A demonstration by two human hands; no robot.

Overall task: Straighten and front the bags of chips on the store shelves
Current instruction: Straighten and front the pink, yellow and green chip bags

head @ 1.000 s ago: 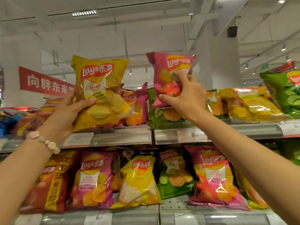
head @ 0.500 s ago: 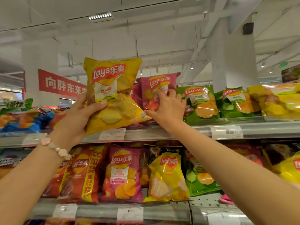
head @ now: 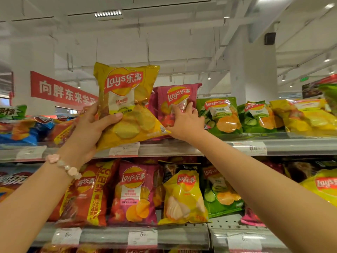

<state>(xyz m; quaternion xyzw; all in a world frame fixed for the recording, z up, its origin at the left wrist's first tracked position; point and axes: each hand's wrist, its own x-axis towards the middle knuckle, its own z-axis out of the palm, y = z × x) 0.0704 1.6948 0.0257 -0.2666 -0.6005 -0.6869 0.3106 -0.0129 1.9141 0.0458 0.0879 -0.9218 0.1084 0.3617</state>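
My left hand (head: 91, 132) grips a yellow Lay's bag (head: 127, 103) by its left side and holds it upright in front of the top shelf (head: 173, 148). My right hand (head: 186, 123) presses on a pink Lay's bag (head: 176, 99) that stands on that shelf just behind and to the right of the yellow one. Green Lay's bags (head: 220, 115) stand right of the pink bag, and yellow bags (head: 306, 115) lie flat further right. Whether the fingers close around the pink bag is hard to tell; they lie on its front.
The lower shelf (head: 164, 232) holds red (head: 87, 194), pink (head: 133, 194), yellow (head: 184, 196) and green (head: 220, 196) Lay's bags standing in a row. Blue and orange bags (head: 23, 128) fill the top shelf's left end. A red banner (head: 60, 90) and a white pillar (head: 253, 70) stand behind.
My view has shifted left along the shelf. My right hand has lowered the pink bag from the air onto the top shelf beside the green bags. The yellow bag stays in my left hand.
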